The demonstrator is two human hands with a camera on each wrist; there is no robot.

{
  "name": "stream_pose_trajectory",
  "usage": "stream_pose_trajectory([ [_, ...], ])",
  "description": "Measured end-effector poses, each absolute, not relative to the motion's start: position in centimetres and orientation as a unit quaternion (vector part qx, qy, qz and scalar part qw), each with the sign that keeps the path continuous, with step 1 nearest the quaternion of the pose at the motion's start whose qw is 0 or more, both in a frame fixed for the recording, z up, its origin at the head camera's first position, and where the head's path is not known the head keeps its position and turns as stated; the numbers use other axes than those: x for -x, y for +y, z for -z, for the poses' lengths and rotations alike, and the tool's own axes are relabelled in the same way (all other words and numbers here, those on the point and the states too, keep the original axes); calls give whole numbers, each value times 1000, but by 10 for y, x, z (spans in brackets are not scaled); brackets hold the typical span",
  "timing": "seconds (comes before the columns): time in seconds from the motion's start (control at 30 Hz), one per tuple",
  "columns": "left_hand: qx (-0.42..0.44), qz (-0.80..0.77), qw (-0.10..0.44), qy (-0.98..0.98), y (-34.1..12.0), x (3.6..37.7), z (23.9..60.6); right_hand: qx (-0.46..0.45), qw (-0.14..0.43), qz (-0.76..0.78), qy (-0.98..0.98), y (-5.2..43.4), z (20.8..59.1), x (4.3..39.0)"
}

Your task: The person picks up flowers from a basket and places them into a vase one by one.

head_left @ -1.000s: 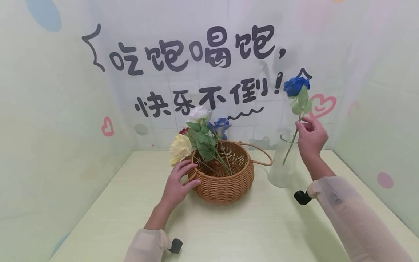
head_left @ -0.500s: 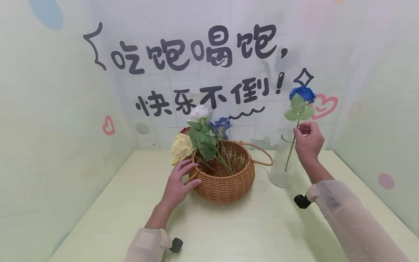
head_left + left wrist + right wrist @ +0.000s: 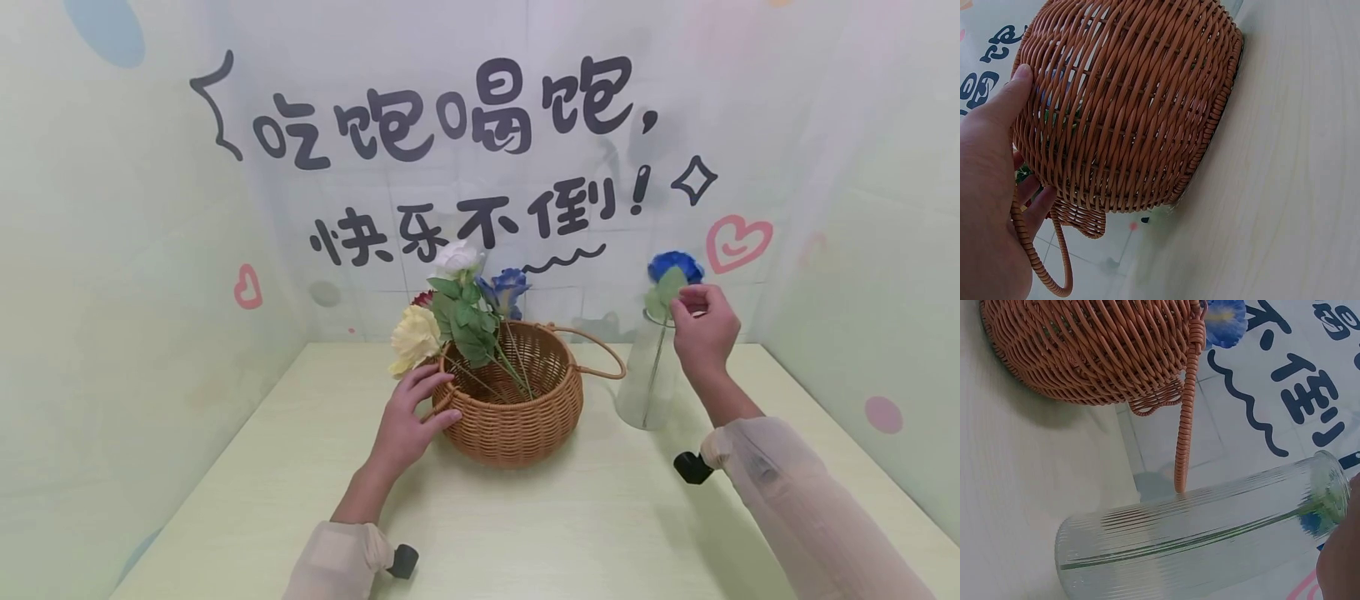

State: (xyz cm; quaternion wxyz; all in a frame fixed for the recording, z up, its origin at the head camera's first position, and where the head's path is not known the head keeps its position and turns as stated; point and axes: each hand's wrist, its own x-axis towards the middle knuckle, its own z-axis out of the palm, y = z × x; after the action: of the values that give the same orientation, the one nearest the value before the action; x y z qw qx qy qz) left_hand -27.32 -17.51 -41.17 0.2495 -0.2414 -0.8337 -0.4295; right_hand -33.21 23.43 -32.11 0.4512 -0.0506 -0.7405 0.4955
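A blue artificial rose point(image 3: 673, 266) stands with its stem inside a clear ribbed glass vase point(image 3: 639, 392), its bloom and leaves above the mouth. My right hand point(image 3: 708, 330) pinches it near the leaves at the vase's rim. Through the glass in the right wrist view, the green stem point(image 3: 1210, 536) reaches close to the vase bottom. On the left, my left hand point(image 3: 405, 429) holds a brown wicker basket point(image 3: 517, 433) by its side, with the thumb on the outer weave and the other fingers by the handle point(image 3: 1038, 262).
White point(image 3: 457, 260), yellow point(image 3: 416, 335) and blue-violet point(image 3: 506, 292) flowers lean in the basket, with a dark red one point(image 3: 423, 299) partly hidden. A second basket handle point(image 3: 600, 350) sticks out toward the vase. Printed wall sheets surround the pale table point(image 3: 525, 533).
My right hand has lowered the blue rose, its stem sinking into the vase until the bloom sits just above the rim. The left hand and basket have stayed put.
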Motion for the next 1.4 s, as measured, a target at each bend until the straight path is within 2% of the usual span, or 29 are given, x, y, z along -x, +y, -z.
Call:
stream_pose_trajectory([
  [0.93,240,432,246,-834,-176,274,413,33,452,-517,-726,216,310,323],
  [1.4,246,430,256,-830,-175,273,412,-43,430,-545,-718,182,313,321],
])
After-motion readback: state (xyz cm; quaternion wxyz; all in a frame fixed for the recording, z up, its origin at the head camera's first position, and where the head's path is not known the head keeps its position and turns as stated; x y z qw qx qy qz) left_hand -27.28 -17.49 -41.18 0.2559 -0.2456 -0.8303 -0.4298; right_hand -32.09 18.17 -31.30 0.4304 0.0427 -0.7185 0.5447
